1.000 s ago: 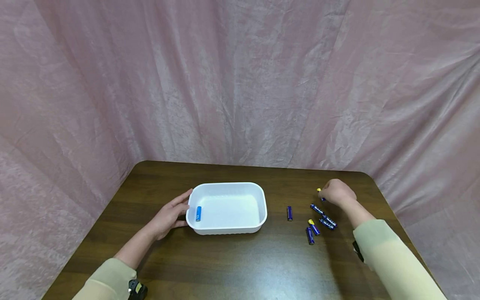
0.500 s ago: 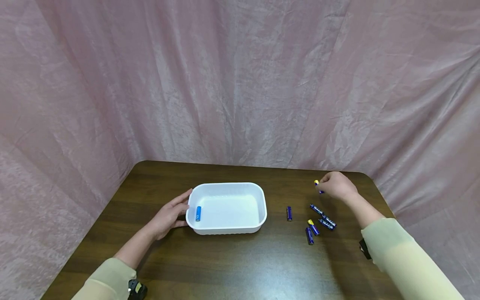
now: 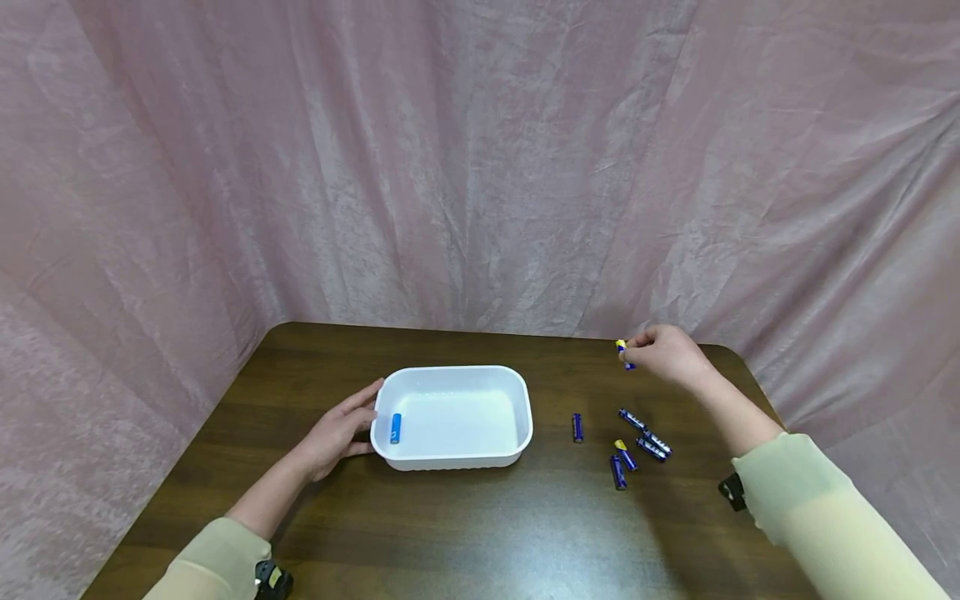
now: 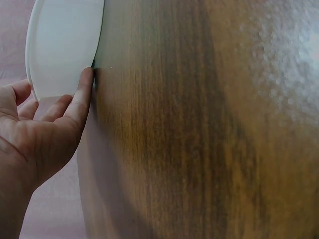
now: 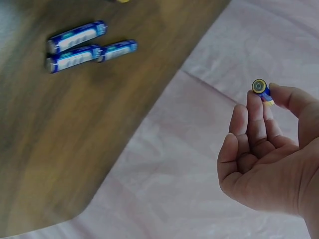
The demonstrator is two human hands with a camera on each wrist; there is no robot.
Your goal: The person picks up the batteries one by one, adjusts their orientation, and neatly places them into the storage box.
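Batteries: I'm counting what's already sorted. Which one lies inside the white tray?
The light blue battery, lying alone at the left end of the white tray. The dark blue batteries lie loose on the table, and one is pinched in the right hand.

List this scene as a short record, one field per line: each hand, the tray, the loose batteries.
left hand: fingers rest against the end of the white tray
right hand: pinches a blue and yellow battery above the table
tray contents: one light blue battery by the left wall
loose batteries: five lie on the table to the tray's right
backdrop: pink cloth
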